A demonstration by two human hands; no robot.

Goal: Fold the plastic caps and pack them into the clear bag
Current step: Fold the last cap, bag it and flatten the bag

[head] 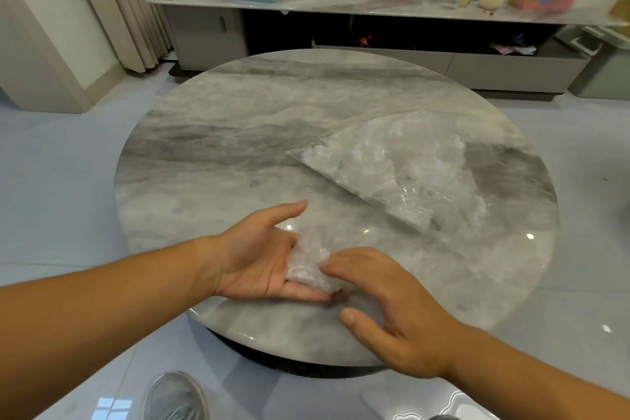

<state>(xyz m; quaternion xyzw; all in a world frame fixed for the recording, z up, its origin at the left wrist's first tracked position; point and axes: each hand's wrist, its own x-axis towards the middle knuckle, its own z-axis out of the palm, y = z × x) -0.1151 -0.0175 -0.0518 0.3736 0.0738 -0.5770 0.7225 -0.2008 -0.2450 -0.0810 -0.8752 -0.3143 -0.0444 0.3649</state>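
Step in hand, as judged: folding one plastic cap [308,264] before it goes into the clear bag [402,174]. The cap, a small crumpled wad of clear film, lies on the upturned palm and fingers of the left hand [252,259], on the near side of the bag and apart from it, above the near part of the round table [221,133]. The left hand is flat, fingers nearly straight, thumb lifted away; it carries the cap and does not clasp it. The right hand [388,310], also nearer the person than the bag, lies palm down with its fingertips touching the cap's right edge, fingers loosely extended and thumb spread wide; nothing is pinched. The bag lies flat on the table and already holds a bulk of crumpled film. Which end of the bag is its mouth cannot be told. Recommendation: the right fingers press the wad flat against the left palm to drive out air, then turn it over in halves, the left hand serving as a firm bed. The film looks thin and springy, likely to unfold once released, so one hand should pinch the folded cap on its way to the bag.
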